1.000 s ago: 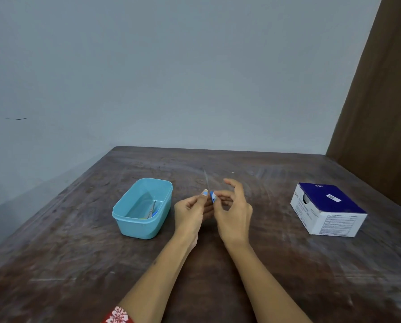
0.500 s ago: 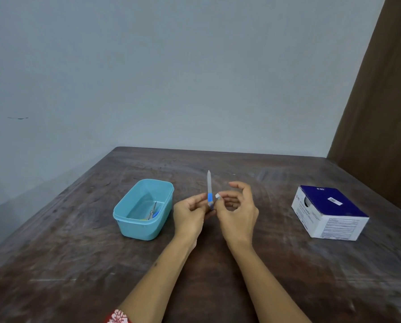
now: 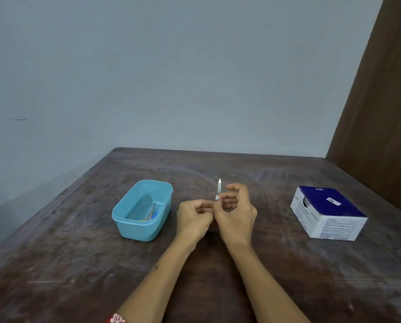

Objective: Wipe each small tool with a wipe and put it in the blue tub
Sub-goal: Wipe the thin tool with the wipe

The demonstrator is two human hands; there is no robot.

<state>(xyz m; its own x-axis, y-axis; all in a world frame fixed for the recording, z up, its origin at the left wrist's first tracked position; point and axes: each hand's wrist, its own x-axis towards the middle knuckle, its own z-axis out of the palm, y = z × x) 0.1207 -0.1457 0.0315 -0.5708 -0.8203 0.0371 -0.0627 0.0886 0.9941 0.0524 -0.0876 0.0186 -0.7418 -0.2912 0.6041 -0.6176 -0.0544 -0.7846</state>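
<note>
- Right hand [image 3: 235, 213]: raised just above the table, fingers curled, with the thumb and fingertips pinching a small white wipe [image 3: 217, 197] against the lower part of a slim white tool [image 3: 219, 186].
- Left hand [image 3: 194, 217]: immediately beside the right hand and touching it at the fingertips; its fingers are curled inward toward the base of the tool. The base itself is hidden between the two hands, so whether this hand actually grips it cannot be told.
- Slim white tool: stands nearly upright, its pointed tip rising clear above the right hand's fingers; only the upper length shows, the remainder being covered by the wipe and the fingers.
- Blue tub [image 3: 143, 209]: rests on the table to the left of the left hand, near it but not touching. Inside lie a small pair of metal scissors [image 3: 152, 212] and other small items, blue and yellow, too small to identify.
- Blue-and-white box [image 3: 327, 213]: sits on the table well apart to the right of the right hand, dark blue top, white printed sides.
- Wooden table [image 3: 78, 264]: dark, scuffed surface carrying the tub and the box; both forearms extend over it from the near edge.
- Patterned red sleeve [image 3: 116, 319]: its edge shows at the bottom of the view on the left arm.
</note>
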